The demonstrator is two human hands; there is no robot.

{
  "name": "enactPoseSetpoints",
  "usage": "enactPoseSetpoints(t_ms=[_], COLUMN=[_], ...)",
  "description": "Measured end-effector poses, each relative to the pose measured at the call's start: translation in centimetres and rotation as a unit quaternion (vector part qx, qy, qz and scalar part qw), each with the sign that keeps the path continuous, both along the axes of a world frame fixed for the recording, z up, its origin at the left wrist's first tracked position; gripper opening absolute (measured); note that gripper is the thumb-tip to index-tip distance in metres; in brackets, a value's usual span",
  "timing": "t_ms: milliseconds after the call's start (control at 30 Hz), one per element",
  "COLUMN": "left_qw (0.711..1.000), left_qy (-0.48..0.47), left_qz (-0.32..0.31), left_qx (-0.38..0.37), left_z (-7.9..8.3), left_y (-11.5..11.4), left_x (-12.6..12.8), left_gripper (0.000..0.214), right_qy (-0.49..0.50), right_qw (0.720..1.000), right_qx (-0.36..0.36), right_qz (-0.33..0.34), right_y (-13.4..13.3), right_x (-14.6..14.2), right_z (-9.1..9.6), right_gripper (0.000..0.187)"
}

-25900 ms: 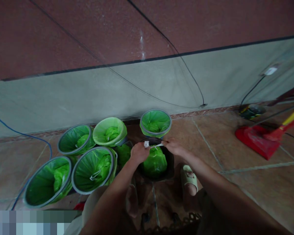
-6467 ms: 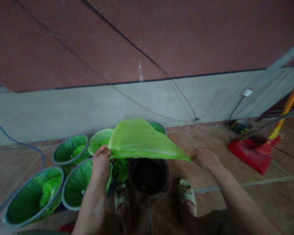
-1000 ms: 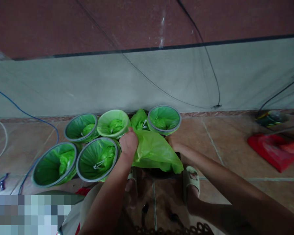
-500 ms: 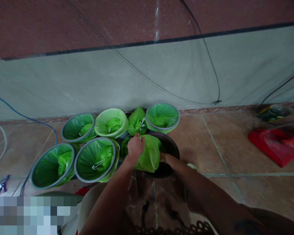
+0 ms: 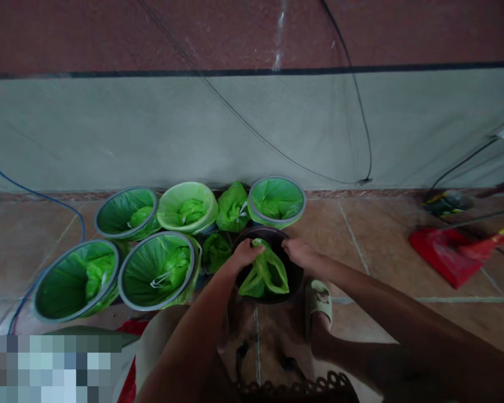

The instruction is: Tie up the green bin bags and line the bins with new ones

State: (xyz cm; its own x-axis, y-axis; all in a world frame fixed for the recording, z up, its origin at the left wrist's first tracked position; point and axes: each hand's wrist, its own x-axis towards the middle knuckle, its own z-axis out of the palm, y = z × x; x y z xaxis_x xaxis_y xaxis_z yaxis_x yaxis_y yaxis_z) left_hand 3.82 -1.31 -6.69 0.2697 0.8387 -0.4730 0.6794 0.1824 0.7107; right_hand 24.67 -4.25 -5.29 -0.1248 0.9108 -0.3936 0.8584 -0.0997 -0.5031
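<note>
My left hand (image 5: 248, 254) is closed on the top of a light green plastic bag (image 5: 273, 271), which hangs loosely inside a dark round bin (image 5: 294, 282). At the bin's right rim my right hand (image 5: 301, 253) is closed, its fingertips curled over the edge and partly hidden. Just left of the dark bin sits another green bag (image 5: 217, 252), bunched up. Behind it, a bulging green bag (image 5: 233, 207) with white ties stands between a pale green-lined bin (image 5: 210, 210) and a grey-rimmed bin (image 5: 304, 204).
More lined bins stand to the left: a back one (image 5: 98, 215), a front one (image 5: 124, 285) and one at far left (image 5: 37, 296). A red dustpan (image 5: 434, 254) lies on the right. Cables run along the wall (image 5: 109, 134). A slippered foot (image 5: 319, 302) is beside the dark bin.
The green bag has gone from puffed out above the dark bin to hanging slack inside it. My right hand has moved from behind the bag to the bin's right rim.
</note>
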Motion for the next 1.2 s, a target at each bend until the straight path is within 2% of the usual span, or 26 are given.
enactPoseSetpoints(t_ms=[67,200,233,300,433,500,600,667,733,800,900,933,1000,1100,1200], left_qw=[1.000,0.997,0.995,0.991,0.972,0.966,0.958,0.955,0.952,0.951,0.948,0.947,0.947,0.949,0.955], left_qy=[-0.016,-0.047,-0.041,-0.010,0.069,0.124,0.189,0.208,0.217,0.209,0.191,0.189,0.186,0.174,0.168], left_qz=[-0.006,-0.047,-0.066,-0.118,-0.222,-0.225,-0.198,-0.187,-0.178,-0.178,-0.193,-0.197,-0.204,-0.211,-0.199], left_qx=[-0.012,-0.049,-0.058,-0.067,-0.027,0.024,0.081,0.099,0.121,0.142,0.168,0.169,0.166,0.154,0.139], left_z=[-0.3,-0.6,-0.5,-0.2,1.0,1.7,2.7,3.2,3.6,3.8,4.1,4.1,4.2,4.3,4.3], left_y=[-0.4,-1.3,-1.5,-1.8,-1.7,-1.2,-0.2,0.3,0.4,0.3,-0.1,-0.2,-0.3,-0.2,-0.1], left_x=[0.0,-0.6,-0.7,-1.0,-1.7,-2.2,-3.2,-3.6,-3.7,-3.3,-2.4,-2.2,-2.0,-2.2,-2.4], left_gripper=[0.047,0.064,0.067,0.065,0.031,0.024,0.035,0.042,0.045,0.047,0.045,0.044,0.042,0.041,0.041], right_qy=[-0.007,0.007,0.004,-0.016,-0.039,-0.035,-0.064,-0.091,-0.108,-0.115,-0.090,-0.076,-0.060,-0.034,0.038], right_qw=[1.000,0.999,0.999,0.998,0.995,0.993,0.990,0.986,0.983,0.983,0.978,0.980,0.991,0.991,0.983], right_qx=[-0.010,-0.030,-0.033,-0.029,0.028,0.040,0.016,0.004,0.013,0.072,0.179,0.179,0.117,0.048,0.030], right_qz=[-0.015,-0.021,-0.024,-0.045,-0.092,-0.103,-0.125,-0.141,-0.145,-0.123,-0.051,-0.036,-0.039,-0.120,-0.175], right_y=[-0.4,-3.0,-3.6,-4.3,-3.8,-3.2,-2.8,-3.2,-4.0,-4.9,-5.8,-5.7,-5.1,-3.7,-3.0], right_x=[0.3,-1.4,-1.9,-2.6,-1.0,1.2,4.7,6.2,6.7,5.9,3.1,2.0,-0.3,-3.0,-5.0], right_z=[-0.1,-1.8,-2.2,-2.8,-2.3,-1.3,0.3,1.1,1.7,2.3,3.0,3.1,3.1,2.6,1.8], right_gripper=[0.033,0.072,0.076,0.072,0.063,0.049,0.023,0.018,0.021,0.025,0.024,0.026,0.025,0.033,0.044])
